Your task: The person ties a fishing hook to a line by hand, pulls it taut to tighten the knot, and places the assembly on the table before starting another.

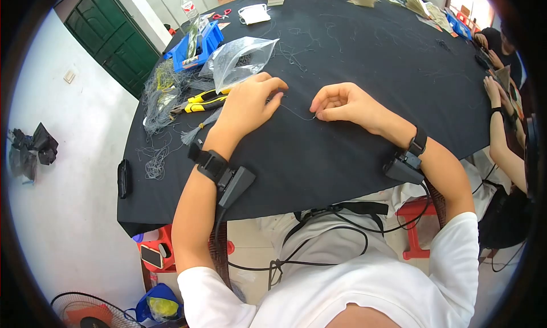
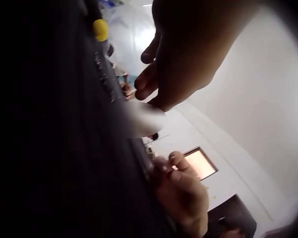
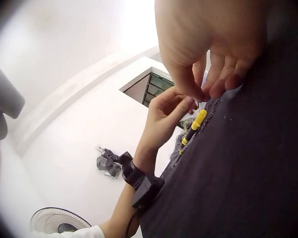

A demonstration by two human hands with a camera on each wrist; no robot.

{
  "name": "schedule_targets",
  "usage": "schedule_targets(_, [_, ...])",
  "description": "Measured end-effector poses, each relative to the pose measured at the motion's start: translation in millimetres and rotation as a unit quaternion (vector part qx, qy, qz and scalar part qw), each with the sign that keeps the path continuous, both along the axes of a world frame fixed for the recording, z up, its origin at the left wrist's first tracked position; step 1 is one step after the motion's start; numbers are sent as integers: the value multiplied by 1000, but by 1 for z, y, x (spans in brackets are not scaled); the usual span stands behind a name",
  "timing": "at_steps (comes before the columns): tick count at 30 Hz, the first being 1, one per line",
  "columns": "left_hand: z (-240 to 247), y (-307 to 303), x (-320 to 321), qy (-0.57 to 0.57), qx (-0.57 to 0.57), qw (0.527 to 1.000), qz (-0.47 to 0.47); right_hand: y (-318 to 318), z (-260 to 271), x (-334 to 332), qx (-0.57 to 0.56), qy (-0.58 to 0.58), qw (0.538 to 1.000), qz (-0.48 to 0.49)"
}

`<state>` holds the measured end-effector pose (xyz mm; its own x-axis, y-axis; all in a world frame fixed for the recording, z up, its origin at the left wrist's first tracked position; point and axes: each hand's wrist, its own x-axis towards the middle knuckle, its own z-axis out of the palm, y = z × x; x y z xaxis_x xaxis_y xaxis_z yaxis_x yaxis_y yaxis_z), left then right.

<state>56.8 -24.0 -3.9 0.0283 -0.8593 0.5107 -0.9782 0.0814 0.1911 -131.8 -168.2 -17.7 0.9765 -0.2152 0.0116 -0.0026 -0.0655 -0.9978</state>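
Note:
My right hand pinches the end of a thin grey line between thumb and forefinger, close over the black cloth. The line runs in a slack curve toward my left hand. That hand is held low over the cloth, fingers loosely bent, with a gap between thumb and forefinger. A tiny dark piece shows just beyond its fingertips. Just behind the left hand are yellow-and-black pliers and a clear plastic bag with dark contents. In the right wrist view both hands overlap near the pliers' yellow handle.
Tangled grey line and a tied bundle lie at the left. A blue bin, bottle, red scissors and white mask stand or lie farther back. Other people's hands work at the right edge.

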Motion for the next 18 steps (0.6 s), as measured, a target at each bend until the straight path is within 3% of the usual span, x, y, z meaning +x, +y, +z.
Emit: schedule_targets(18, [-15,-5,11,-21,17,1000,11,-1,-2,0,-34,-5,999,14])
